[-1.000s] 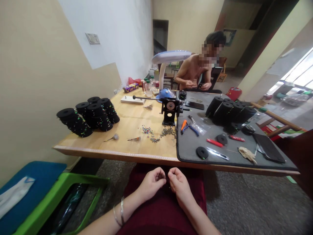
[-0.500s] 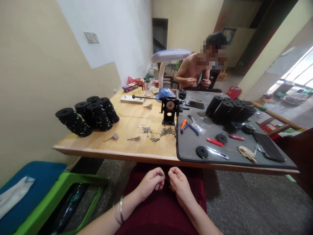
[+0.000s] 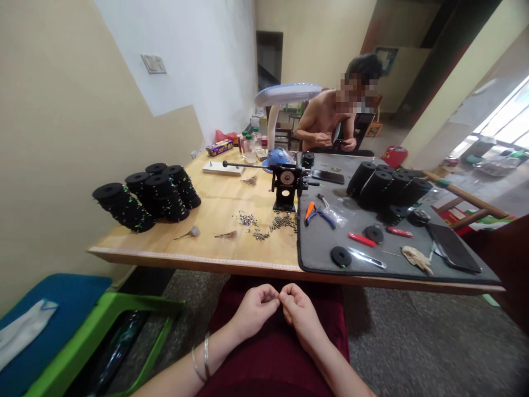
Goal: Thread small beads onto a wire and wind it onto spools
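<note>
While 2 hands (image 3: 254, 314) (image 3: 301, 315) are close tog., fingers pinched, contents unclear; 1 lamp (image 3: 273, 125) on tbl (image 3: 231, 253).

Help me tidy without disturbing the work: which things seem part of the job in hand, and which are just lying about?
Probably in the job:
left hand and right hand, fingertips close together; anything held is too small to tell
small colourful pieces
small metallic pieces

Probably just lying about:
purple box
phone
white cloth

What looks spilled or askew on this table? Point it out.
The small coloured bits and metallic pieces look spilled: they lie loose on the wooden tabletop, in no container, though perhaps deliberately. The leftmost black stack appears to lean; lens distortion may exaggerate that.
</note>
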Demonstrator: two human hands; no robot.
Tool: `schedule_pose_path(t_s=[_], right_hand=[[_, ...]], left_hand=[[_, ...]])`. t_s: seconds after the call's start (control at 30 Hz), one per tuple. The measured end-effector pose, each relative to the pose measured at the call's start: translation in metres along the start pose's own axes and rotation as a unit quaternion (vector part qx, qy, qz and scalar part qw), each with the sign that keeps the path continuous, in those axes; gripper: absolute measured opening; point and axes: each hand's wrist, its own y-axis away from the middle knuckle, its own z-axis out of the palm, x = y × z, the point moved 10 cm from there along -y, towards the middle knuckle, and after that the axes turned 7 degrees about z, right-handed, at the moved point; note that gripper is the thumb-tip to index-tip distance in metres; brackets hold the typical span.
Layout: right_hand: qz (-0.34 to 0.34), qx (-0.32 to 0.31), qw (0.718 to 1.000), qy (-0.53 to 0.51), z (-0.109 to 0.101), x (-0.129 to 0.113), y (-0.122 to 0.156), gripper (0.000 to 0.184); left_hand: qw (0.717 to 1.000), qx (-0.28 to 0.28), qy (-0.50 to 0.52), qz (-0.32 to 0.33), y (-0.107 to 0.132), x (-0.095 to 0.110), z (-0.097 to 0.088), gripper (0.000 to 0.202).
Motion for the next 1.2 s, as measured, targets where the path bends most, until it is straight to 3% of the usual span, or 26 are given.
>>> schedule_pose_path(t_s=[0.23, 0.37, 0.67, 0.8, 0.97, 1.2], right_hand=[[0.013, -0.015, 0.997, 0.069, 0.007, -0.007, 0.006, 0.028], [-0.004, -0.013, 0.992, 0.124, 0.010, -0.010, 0.008, 0.021], [0.027, 0.025, 0.999, 0.016, -0.007, -0.004, 0.008, 0.010], [0.051, 0.004, 0.997, -0.051, -0.005, -0.001, 0.008, 0.017], [0.039, 0.003, 0.999, 0.009, -0.003, -0.004, 0.010, 0.030], [0.034, -0.042, 0.998, 0.027, 0.004, -0.009, 0.010, 0.040]], left_hand=[[0.998, 0.051, -0.022, 0.031, 0.000, 0.020, -0.016, 0.015], [0.998, 0.057, -0.011, 0.037, 0.000, 0.020, -0.018, 0.013], [0.988, 0.147, 0.038, 0.009, -0.002, -0.001, -0.047, 0.018], [0.991, 0.107, 0.069, -0.043, 0.000, -0.008, -0.039, 0.017], [0.991, -0.010, 0.105, -0.088, 0.002, -0.003, -0.006, 0.028], [0.999, 0.013, 0.016, -0.036, -0.008, 0.016, -0.012, 0.031]])
